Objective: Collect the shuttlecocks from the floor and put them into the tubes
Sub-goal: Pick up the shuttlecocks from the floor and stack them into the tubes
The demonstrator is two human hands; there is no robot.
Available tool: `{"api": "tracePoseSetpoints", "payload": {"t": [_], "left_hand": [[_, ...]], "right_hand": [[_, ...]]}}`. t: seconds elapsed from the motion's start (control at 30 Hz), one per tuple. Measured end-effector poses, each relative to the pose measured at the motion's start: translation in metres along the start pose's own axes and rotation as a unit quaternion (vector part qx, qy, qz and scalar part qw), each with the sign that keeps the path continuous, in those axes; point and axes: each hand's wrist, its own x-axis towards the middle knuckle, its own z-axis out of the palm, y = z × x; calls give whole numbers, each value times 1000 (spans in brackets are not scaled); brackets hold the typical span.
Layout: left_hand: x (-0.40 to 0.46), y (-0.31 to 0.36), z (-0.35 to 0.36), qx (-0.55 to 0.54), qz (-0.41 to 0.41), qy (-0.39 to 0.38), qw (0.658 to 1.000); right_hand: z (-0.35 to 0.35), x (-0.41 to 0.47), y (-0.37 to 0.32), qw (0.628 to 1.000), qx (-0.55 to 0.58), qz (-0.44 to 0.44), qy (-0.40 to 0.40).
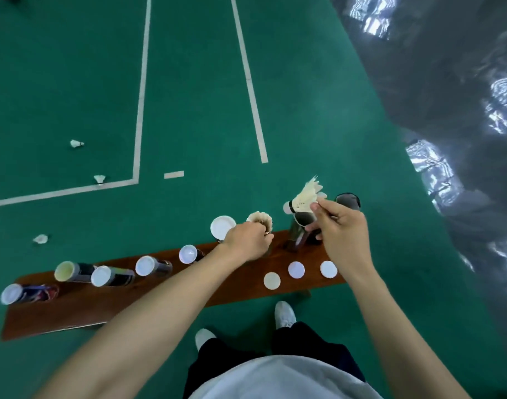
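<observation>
White feathers pinched in the right hand, the shuttlecock hovers above an open tube on the table; cork should lead. Left hand grips another tube.

I log the right hand: fingers pinch a feathered shuttlecock, cork pointing away from the thumb, just above an open dark tube. Second open tube just beyond the knuckles. Left hand: fingers curled round a stack of shuttlecocks, capped tube beside them. Wooden bench below; three loose white lids lie near the right wrist. Further capped tubes stand in a row along the bench, well apart from the left hand's fingers.
</observation>
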Motion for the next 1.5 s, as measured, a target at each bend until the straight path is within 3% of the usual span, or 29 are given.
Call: {"api": "tracePoseSetpoints", "payload": {"t": [0.3, 0.67, 0.87, 1.17, 1.23, 1.33, 1.5], "left_hand": [[8, 19, 8, 14, -31, -15, 999], [19, 25, 17, 3, -67, -44, 997], [13, 17, 14, -1, -53, -32, 998], [-49, -2, -21, -13, -48, 92, 994], [-64, -11, -28, -21, -65, 109, 992], [-83, -22, -33, -46, -77, 149, 985], [-103, -37, -34, -69, -100, 183, 976]], "right_hand": [[9, 9, -6, 999, -30, -21, -37], [-4, 11, 6, 998, -30, -45, -20], [3, 10, 11, 988, -113, -103, -28], [45, 20, 21, 935, -253, -234, -87], [60, 24, 30, 921, -284, -232, -130], [85, 30, 48, 872, -391, -220, -198], [111, 36, 72, 803, -518, -179, -234]]}}
